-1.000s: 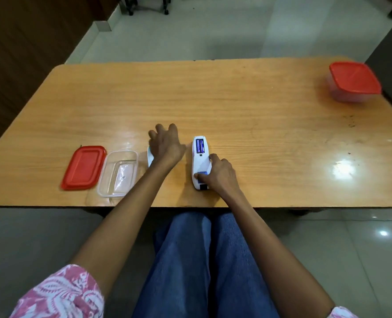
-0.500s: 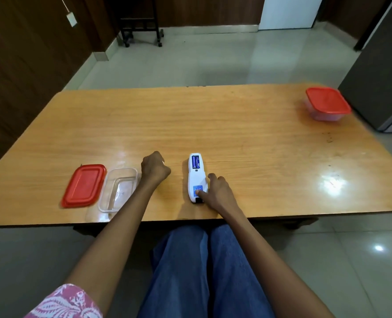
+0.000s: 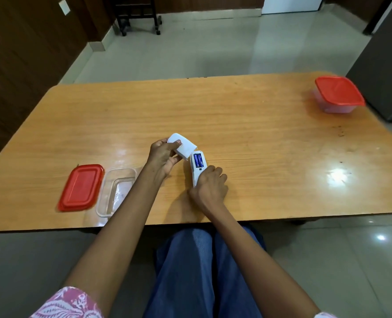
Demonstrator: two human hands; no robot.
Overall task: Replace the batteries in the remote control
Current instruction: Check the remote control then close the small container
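Remote control (image 3: pixel 198 168) (near end hidden)

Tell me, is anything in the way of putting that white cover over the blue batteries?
Nothing visible is. The left hand holds the cover right beside the open slot of the remote, where the blue batteries lie uncovered. The right hand grips the remote at its near end, clear of the slot.

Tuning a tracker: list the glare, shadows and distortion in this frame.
Head view: bright glare on the table at right, softer sheen by the cover; the left hand and right hand throw soft shadows toward the near edge; the wide lens bows the table's edges; the remote and batteries look sharp.
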